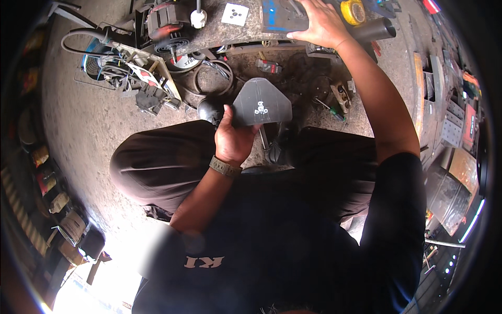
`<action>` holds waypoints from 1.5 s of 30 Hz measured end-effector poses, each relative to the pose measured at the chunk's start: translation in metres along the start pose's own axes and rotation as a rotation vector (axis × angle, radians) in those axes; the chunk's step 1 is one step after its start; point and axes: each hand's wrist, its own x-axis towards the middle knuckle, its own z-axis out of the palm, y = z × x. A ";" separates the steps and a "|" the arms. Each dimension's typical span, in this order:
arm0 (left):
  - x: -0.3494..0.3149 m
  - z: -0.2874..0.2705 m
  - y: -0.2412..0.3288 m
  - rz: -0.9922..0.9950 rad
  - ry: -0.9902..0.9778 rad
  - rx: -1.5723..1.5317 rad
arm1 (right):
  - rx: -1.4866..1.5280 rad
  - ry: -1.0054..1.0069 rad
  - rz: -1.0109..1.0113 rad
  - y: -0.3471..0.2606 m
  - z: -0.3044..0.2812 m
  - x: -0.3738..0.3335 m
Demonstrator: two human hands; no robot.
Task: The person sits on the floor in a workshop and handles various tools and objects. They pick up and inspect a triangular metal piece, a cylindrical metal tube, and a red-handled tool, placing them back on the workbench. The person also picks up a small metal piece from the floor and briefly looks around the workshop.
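Note:
My left hand (233, 141), with a watch on its wrist, grips the lower left edge of a dark grey metal plate (261, 99). The plate has a rounded top, slanted sides and white marks near its middle. My right hand (325, 26) reaches to the bench with its fingers spread and thumb stretched out. It lies against a dark steel plate (280, 20) with blue marks; the fingertips are partly cut off by the picture's upper edge. Close by are a yellow roll of tape (353, 11) and a black pipe (375, 30).
A bench (235, 35) carries a white card (235, 14) with black dots. A motor-like machine (168, 23) stands at its left. Cables (213, 76) and a green-handled screwdriver (332, 111) lie on the floor. Metal pieces (453, 180) lean at the right.

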 end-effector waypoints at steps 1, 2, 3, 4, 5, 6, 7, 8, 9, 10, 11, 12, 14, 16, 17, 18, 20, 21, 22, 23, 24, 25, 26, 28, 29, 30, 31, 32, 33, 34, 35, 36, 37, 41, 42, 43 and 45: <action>0.000 -0.001 0.002 -0.007 -0.017 -0.009 | 0.002 0.001 0.000 -0.001 -0.001 -0.001; 0.000 -0.002 0.003 -0.007 -0.017 -0.007 | 0.003 0.001 0.000 0.000 -0.001 -0.001; 0.000 -0.002 0.004 -0.007 -0.018 -0.006 | -0.007 0.017 -0.022 0.001 0.001 -0.002; -0.001 -0.002 0.004 -0.006 -0.019 -0.005 | -0.017 0.032 -0.043 0.003 0.003 -0.002; -0.001 -0.003 0.005 -0.009 -0.016 0.000 | -0.027 0.046 -0.063 0.005 0.005 -0.002; -0.001 -0.003 0.005 -0.013 -0.013 0.005 | -0.027 0.049 -0.066 0.007 0.007 -0.001; -0.001 -0.004 0.005 -0.016 -0.010 0.010 | -0.026 0.051 -0.067 0.008 0.007 0.000; -0.001 -0.003 0.004 -0.014 -0.003 0.012 | -0.025 0.054 -0.072 0.008 0.009 0.001; -0.001 -0.002 0.003 -0.012 0.003 0.015 | -0.025 0.055 -0.075 0.009 0.010 0.001; -0.001 -0.001 0.003 -0.011 0.010 0.017 | -0.025 0.057 -0.078 0.009 0.011 0.001; -0.001 -0.001 0.003 -0.014 0.005 0.021 | -0.027 0.060 -0.078 0.009 0.011 0.002; -0.002 -0.002 0.003 -0.017 0.000 0.024 | -0.027 0.059 -0.077 0.009 0.011 0.002; -0.003 -0.001 0.004 -0.019 -0.005 0.021 | -0.027 0.058 -0.077 0.009 0.010 0.002; -0.003 0.003 0.005 -0.016 -0.006 0.006 | -0.024 0.046 -0.057 0.006 0.007 0.000; -0.003 0.003 0.005 -0.017 -0.001 0.006 | -0.023 0.041 -0.047 0.005 0.006 0.000; -0.003 0.003 0.006 -0.018 0.003 0.006 | -0.026 0.046 -0.054 0.005 0.006 0.000; -0.003 0.003 0.007 -0.018 0.005 0.010 | -0.033 0.056 -0.069 0.007 0.008 0.000; -0.003 0.003 0.007 -0.016 0.002 0.013 | -0.033 0.053 -0.061 0.007 0.008 0.000; -0.004 0.003 0.007 -0.014 -0.002 0.017 | -0.033 0.050 -0.053 0.007 0.007 -0.001; -0.003 0.003 0.007 -0.013 -0.006 0.015 | -0.031 0.046 -0.044 0.007 0.007 -0.001; -0.003 0.003 0.008 -0.013 -0.010 0.013 | -0.034 0.043 -0.038 0.007 0.008 -0.001; -0.003 0.003 0.008 -0.012 -0.015 0.010 | -0.038 0.040 -0.032 0.006 0.008 -0.001; -0.003 0.004 0.008 -0.009 -0.006 0.014 | -0.042 0.040 -0.026 0.006 0.008 0.000; -0.004 0.008 0.007 -0.002 0.012 0.021 | -0.037 0.036 -0.041 0.007 0.008 -0.001; -0.005 0.008 0.007 -0.005 0.013 0.020 | -0.034 0.038 -0.049 0.008 0.008 -0.001; -0.005 0.009 0.007 -0.008 0.013 0.020 | -0.033 0.038 -0.046 0.007 0.008 -0.001; -0.005 0.008 0.007 -0.012 0.013 0.019 | -0.031 0.039 -0.044 0.007 0.008 -0.001; -0.005 0.008 0.007 -0.009 0.012 0.020 | -0.030 0.038 -0.042 0.006 0.007 -0.001; -0.005 0.007 0.006 -0.006 0.010 0.020 | -0.032 0.036 -0.054 0.005 0.006 0.000; -0.005 0.006 0.006 -0.003 0.008 0.019 | -0.036 0.049 -0.065 0.005 0.005 0.002; -0.004 0.006 0.006 -0.003 0.004 0.022 | -0.040 0.061 -0.071 0.006 0.007 0.002; -0.004 0.007 0.007 -0.007 -0.004 0.027 | -0.046 0.074 -0.072 0.008 0.008 0.000; -0.004 0.008 0.007 -0.011 -0.012 0.033 | -0.117 0.198 -0.161 0.028 0.030 0.001; -0.004 0.007 0.007 -0.011 0.001 0.023 | -0.093 0.192 -0.173 0.023 0.029 0.005; -0.003 0.006 0.006 -0.010 0.007 0.022 | -0.090 0.186 -0.172 0.022 0.028 0.004; -0.003 0.005 0.006 -0.009 0.014 0.021 | -0.087 0.179 -0.171 0.022 0.027 0.004; -0.002 0.005 0.005 -0.006 0.004 0.024 | -0.091 0.195 -0.188 0.023 0.028 0.004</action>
